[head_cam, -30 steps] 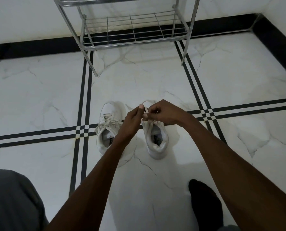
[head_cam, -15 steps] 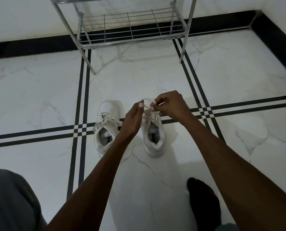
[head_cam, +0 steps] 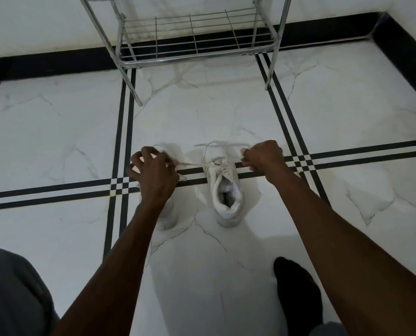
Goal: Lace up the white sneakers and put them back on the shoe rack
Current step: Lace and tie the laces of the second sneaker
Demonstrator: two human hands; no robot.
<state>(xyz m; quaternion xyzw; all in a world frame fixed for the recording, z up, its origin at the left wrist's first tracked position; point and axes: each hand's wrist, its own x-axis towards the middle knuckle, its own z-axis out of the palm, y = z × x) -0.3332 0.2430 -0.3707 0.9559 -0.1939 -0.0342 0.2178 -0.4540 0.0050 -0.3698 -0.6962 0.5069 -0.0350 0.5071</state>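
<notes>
The two hands, bunched together over the right-hand sneaker a second ago, have drawn apart to either side of it, pulling the lace out sideways. At mid-frame the left hand [head_cam: 153, 175] is curled closed around one strand of the white lace [head_cam: 190, 164], which runs taut from its fingers across to the eyelets. The right hand [head_cam: 265, 157], right of centre, is closed in a fist on the other strand, with a loop of lace arching above the toe between the two hands. The right sneaker [head_cam: 226, 190] stands upright on the white marble-look floor [head_cam: 56, 132], toe pointing toward the top of the frame, heel opening facing the camera. The left sneaker [head_cam: 168, 214] sits just beside it, largely hidden under the left hand and forearm. The metal wire shoe rack [head_cam: 197, 42] stands at top centre against the wall, well apart from both shoes, its lower shelf bare. A black-socked foot [head_cam: 296, 287] rests on the floor at lower right; a grey-clad knee [head_cam: 10, 292] fills the lower left corner.
</notes>
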